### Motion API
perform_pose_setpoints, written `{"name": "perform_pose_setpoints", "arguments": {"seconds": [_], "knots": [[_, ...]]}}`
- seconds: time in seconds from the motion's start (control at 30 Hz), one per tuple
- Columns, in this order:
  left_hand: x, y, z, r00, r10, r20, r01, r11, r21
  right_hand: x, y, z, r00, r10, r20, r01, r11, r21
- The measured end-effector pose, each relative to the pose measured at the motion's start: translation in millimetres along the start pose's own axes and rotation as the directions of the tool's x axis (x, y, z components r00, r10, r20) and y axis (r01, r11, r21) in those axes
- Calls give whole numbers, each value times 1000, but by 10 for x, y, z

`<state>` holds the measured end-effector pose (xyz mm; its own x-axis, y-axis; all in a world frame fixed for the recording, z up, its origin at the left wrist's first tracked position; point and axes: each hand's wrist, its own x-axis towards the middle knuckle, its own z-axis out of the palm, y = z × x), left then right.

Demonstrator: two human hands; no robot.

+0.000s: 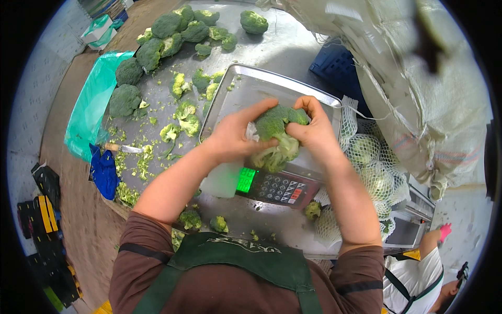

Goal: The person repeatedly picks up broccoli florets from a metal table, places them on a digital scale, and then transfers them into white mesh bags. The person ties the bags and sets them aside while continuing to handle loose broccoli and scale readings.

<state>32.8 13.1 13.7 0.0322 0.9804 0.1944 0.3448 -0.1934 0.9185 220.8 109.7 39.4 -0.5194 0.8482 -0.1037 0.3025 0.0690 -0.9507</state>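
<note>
Both of my hands grip one broccoli head (274,121) above the tray of a weighing scale (243,94). My left hand (235,131) wraps its left side, with a scrap of whitish film or paper (252,131) by the palm. On the right, the thumb and bent fingers of my right hand (313,123) press into the florets. Below the broccoli are the scale's lit green display (246,179) and its keypad (280,188). Loose broccoli florets (189,117) lie left of the tray.
Whole broccoli heads (166,25) line the metal table's far left. A wooden-handled knife (123,148) lies near a blue glove or cloth (104,172) and a green-lined crate (92,102). Netted vegetables (370,168), a blue crate (339,70) and white sacks (411,78) crowd the right; a co-worker (411,274) is lower right.
</note>
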Motion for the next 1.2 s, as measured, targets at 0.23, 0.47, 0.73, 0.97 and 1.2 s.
{"name": "perform_pose_setpoints", "arguments": {"seconds": [0.23,0.47,0.73,0.97,1.2], "knots": [[-203,22,192,946,-229,-228,161,946,-280,99,280,183,587,-120,-801,300,951,78],[63,165,-216,903,-420,-86,426,859,283,-609,-288,215,915,-332,-228,385,887,256],[-142,1056,-1104,973,-37,-230,122,920,371,-941,-484,53,868,-482,-118,446,862,-239],[-643,895,-1339,949,-57,-311,175,914,366,-1020,-493,-15,878,-430,-211,401,901,-167],[-996,607,-1172,945,-231,-233,275,944,180,-880,-607,135,872,-474,-122,428,859,-280]]}}
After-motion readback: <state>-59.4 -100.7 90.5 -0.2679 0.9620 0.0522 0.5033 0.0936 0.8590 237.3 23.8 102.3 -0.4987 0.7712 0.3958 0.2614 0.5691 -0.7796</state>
